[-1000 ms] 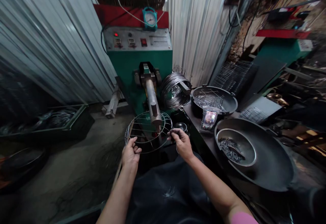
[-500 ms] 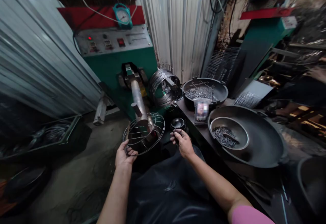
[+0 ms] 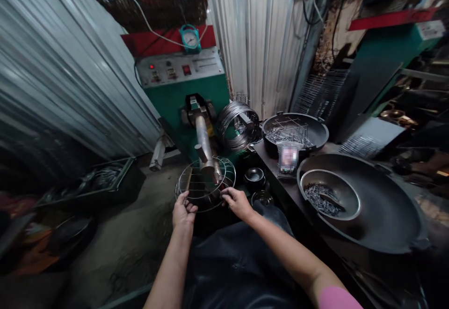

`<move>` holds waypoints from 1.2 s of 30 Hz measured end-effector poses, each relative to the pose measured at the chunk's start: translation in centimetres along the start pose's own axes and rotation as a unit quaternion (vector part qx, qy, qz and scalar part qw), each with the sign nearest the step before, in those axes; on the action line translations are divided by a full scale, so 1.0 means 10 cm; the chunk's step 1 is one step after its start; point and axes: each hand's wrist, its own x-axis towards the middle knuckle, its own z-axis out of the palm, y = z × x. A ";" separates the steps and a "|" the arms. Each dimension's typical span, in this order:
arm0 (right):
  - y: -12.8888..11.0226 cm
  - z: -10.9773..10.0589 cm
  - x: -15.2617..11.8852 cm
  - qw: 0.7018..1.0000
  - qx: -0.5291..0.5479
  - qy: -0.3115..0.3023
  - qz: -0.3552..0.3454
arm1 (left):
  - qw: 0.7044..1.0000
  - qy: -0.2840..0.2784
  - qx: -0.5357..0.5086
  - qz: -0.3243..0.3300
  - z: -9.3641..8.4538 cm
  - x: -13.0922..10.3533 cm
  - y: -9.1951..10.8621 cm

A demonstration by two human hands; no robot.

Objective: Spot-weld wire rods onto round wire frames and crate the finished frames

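A round wire rack (image 3: 229, 166) sits under the metal arm of a green machine (image 3: 205, 93). My left hand (image 3: 184, 210) grips the rack's near left rim with fingers curled. Close to the rack's right near edge, my right hand (image 3: 235, 202) is pinched; whatever is between its fingertips is too small to make out. The machine's electrode arm (image 3: 203, 143) reaches down over the rack, its tip near my right fingers.
Right of me, a large black pan (image 3: 386, 206) holds a steel bowl (image 3: 354, 194) of small metal pieces. Behind it stands another pan (image 3: 321, 133) with bent wires. A wire coil (image 3: 228, 126) leans beside the machine. A green bin (image 3: 129, 178) lies at left.
My right hand has moved left to the rack's edge beside the electrode tip. My left hand stays on the rim. The whole view has shifted a little.
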 end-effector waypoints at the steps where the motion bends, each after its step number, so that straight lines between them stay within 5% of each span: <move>1: 0.01 0.00 0.00 1.000 -0.013 -0.004 0.005 | 1.000 0.009 -0.015 0.012 0.01 -0.02 0.01; 36: 0.00 0.04 0.13 1.000 -0.021 -0.001 0.013 | 0.993 0.045 -0.106 0.009 0.07 -0.02 0.00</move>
